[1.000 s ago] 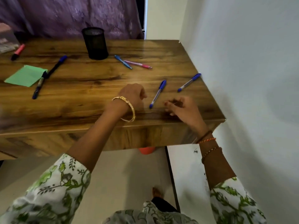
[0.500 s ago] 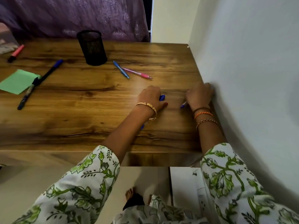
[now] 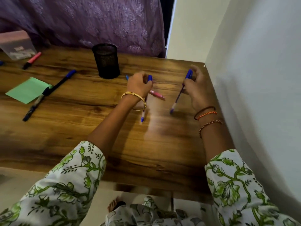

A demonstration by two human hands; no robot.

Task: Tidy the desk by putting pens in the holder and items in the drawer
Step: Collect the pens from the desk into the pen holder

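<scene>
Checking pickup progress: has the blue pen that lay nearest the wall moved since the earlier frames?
Yes. The blue pen is off the desk, gripped by the right hand, carried away from the front edge.

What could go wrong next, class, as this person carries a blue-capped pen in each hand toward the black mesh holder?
1. The left hand with its blue-capped pen passes right over the pink pen on the wooden desk; it may knock it away.
2. The black mesh pen holder looks light and has a narrow mouth; two pens arriving together could tip it.
3. The right hand holds its blue-capped pen loosely; it could slip.
</scene>
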